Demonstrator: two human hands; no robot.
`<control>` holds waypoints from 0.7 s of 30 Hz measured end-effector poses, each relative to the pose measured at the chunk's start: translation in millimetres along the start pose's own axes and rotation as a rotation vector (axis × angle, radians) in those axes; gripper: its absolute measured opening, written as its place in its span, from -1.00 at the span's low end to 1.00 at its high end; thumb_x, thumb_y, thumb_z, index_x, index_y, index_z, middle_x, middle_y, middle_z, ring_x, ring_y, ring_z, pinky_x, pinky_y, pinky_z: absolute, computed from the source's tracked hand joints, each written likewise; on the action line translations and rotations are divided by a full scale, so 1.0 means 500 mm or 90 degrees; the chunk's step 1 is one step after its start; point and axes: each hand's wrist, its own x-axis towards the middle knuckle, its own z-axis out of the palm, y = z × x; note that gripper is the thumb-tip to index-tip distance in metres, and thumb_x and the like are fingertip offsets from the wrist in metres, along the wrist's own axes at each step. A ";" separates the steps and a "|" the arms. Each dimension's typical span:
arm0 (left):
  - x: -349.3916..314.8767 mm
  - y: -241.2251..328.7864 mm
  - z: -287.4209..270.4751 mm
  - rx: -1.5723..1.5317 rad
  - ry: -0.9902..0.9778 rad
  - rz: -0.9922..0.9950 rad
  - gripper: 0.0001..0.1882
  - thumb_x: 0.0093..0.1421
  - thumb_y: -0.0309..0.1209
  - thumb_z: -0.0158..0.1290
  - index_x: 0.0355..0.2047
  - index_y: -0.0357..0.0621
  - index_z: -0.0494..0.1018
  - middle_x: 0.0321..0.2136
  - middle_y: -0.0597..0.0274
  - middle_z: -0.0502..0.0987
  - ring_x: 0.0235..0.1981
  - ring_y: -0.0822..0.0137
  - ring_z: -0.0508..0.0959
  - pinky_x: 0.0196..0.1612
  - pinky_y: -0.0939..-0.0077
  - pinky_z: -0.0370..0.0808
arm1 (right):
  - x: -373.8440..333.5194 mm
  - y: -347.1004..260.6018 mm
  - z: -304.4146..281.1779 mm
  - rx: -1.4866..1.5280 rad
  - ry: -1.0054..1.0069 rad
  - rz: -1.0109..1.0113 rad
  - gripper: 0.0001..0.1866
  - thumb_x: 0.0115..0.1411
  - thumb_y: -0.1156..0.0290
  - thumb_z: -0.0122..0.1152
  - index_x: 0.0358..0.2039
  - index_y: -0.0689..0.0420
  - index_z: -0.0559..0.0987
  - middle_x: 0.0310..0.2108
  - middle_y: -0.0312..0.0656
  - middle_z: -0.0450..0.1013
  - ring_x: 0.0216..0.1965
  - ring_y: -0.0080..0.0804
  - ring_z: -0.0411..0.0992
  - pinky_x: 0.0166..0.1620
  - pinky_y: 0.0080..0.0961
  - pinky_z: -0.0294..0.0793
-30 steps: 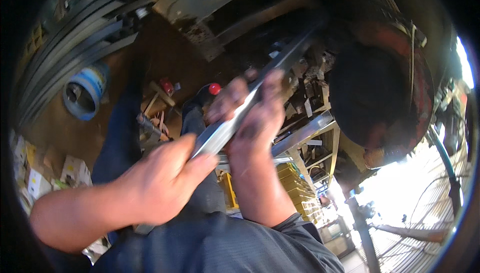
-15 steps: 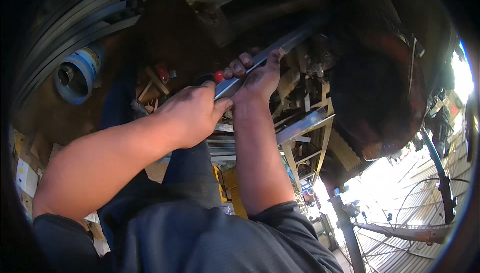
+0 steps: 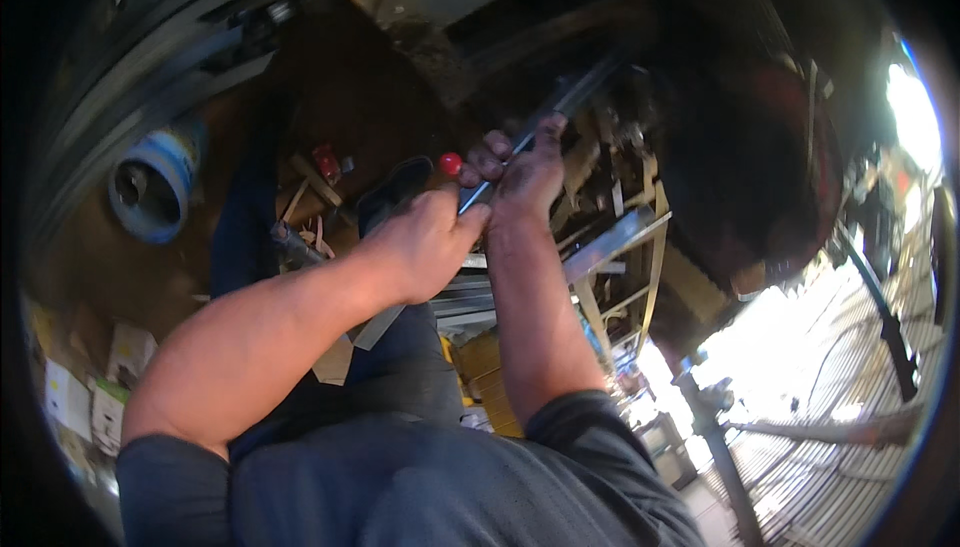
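Observation:
A long grey metal bar (image 3: pixel 585 89) slants from my hands up to the right, and its far end fades into shadow. My left hand (image 3: pixel 432 242) is closed round its near end, the thumb along the side. Farther up the bar, my right hand (image 3: pixel 525 172) wraps it from below, with fingers on one side and the thumb on the other. Just left of the right fingers shows a small round red thing (image 3: pixel 450 164), whose kind I cannot tell.
A blue bucket-like container (image 3: pixel 150 187) stands at the left, below stacked metal lengths (image 3: pixel 190 57). A metal frame rack (image 3: pixel 650 277) and offcuts lie right of my arms. A large dark rounded object (image 3: pixel 745 167) fills the right. Small boxes (image 3: pixel 68 397) sit lower left.
The bar has turned so that its narrow edge shows more near my hands. Both hands, still gripping it, have shifted slightly right and down in view. The whole view has shifted a little.

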 end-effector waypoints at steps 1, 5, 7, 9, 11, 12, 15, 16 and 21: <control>-0.021 -0.010 0.018 0.002 0.034 0.002 -0.51 0.59 -0.06 -0.11 0.02 -0.32 0.49 -0.22 -0.24 0.66 -0.09 -0.16 0.69 -0.03 -0.08 0.56 | -0.008 0.001 -0.006 -0.016 0.021 0.007 -0.42 0.50 -0.37 -0.05 -0.25 -0.06 0.40 -0.64 -0.27 0.28 -0.70 -0.32 0.27 -0.58 -0.26 0.32; -0.121 -0.139 0.063 -0.051 0.092 0.121 -0.47 0.57 -0.11 -0.07 0.32 -0.27 0.40 0.13 -0.38 0.59 0.27 -0.29 0.53 0.28 0.02 0.45 | -0.080 0.110 -0.062 -0.047 0.036 0.037 -0.38 0.47 -0.41 -0.01 -0.28 -0.05 0.41 -0.67 -0.26 0.29 -0.73 -0.27 0.28 -0.62 -0.26 0.30; -0.115 -0.103 0.056 0.000 0.099 0.062 -0.47 0.58 -0.11 -0.10 0.27 -0.33 0.43 0.12 -0.41 0.58 0.23 -0.32 0.53 0.25 0.01 0.47 | -0.088 0.131 -0.061 -0.023 0.006 0.043 -0.37 0.45 -0.42 0.02 -0.31 -0.04 0.42 -0.69 -0.26 0.28 -0.73 -0.27 0.29 -0.64 -0.28 0.28; -0.015 -0.029 0.049 0.041 0.084 0.035 -0.48 0.57 -0.07 -0.08 0.13 -0.37 0.48 0.00 -0.45 0.61 0.12 -0.41 0.56 0.13 -0.06 0.51 | -0.006 0.041 -0.041 -0.036 0.003 0.039 -0.36 0.49 -0.40 -0.05 -0.36 -0.05 0.39 -0.68 -0.28 0.26 -0.72 -0.30 0.26 -0.62 -0.28 0.30; -0.021 -0.017 0.066 0.048 0.087 -0.001 -0.49 0.56 -0.06 -0.06 0.07 -0.36 0.50 -0.09 -0.40 0.63 0.02 -0.41 0.58 0.06 -0.06 0.53 | 0.001 0.022 -0.055 0.004 -0.038 0.045 -0.35 0.52 -0.40 -0.13 -0.40 -0.05 0.36 -0.68 -0.29 0.26 -0.72 -0.34 0.27 -0.63 -0.30 0.32; -0.043 -0.053 0.079 0.084 0.119 0.026 -0.50 0.56 -0.07 -0.06 0.07 -0.36 0.50 -0.11 -0.36 0.64 -0.01 -0.38 0.60 0.05 -0.04 0.54 | -0.020 0.050 -0.069 0.012 -0.022 0.062 -0.35 0.52 -0.39 -0.11 -0.38 -0.03 0.37 -0.67 -0.28 0.26 -0.72 -0.35 0.27 -0.63 -0.32 0.33; -0.174 -0.161 0.092 0.055 0.079 -0.051 -0.52 0.55 -0.12 -0.06 0.13 -0.34 0.49 -0.18 -0.27 0.65 -0.06 -0.21 0.67 0.02 0.03 0.54 | -0.121 0.180 -0.106 -0.021 -0.042 0.079 -0.34 0.47 -0.44 -0.06 -0.28 -0.03 0.36 -0.66 -0.30 0.21 -0.75 -0.34 0.23 -0.62 -0.29 0.38; -0.173 -0.165 0.088 0.020 0.079 -0.093 -0.53 0.55 -0.12 -0.06 0.11 -0.34 0.49 -0.24 -0.22 0.65 -0.13 -0.17 0.67 -0.03 0.05 0.54 | -0.134 0.185 -0.095 -0.017 -0.052 0.083 -0.34 0.47 -0.44 -0.06 -0.28 -0.01 0.35 -0.65 -0.30 0.21 -0.75 -0.34 0.23 -0.63 -0.29 0.38; -0.170 -0.218 0.073 0.051 0.133 -0.066 -0.56 0.56 -0.11 -0.06 0.01 -0.32 0.51 -0.46 -0.03 0.61 -0.40 0.03 0.64 -0.24 0.15 0.53 | -0.091 0.225 -0.105 0.049 -0.123 0.092 -0.34 0.49 -0.41 -0.05 -0.20 0.03 0.37 -0.62 -0.30 0.24 -0.71 -0.36 0.27 -0.58 -0.30 0.41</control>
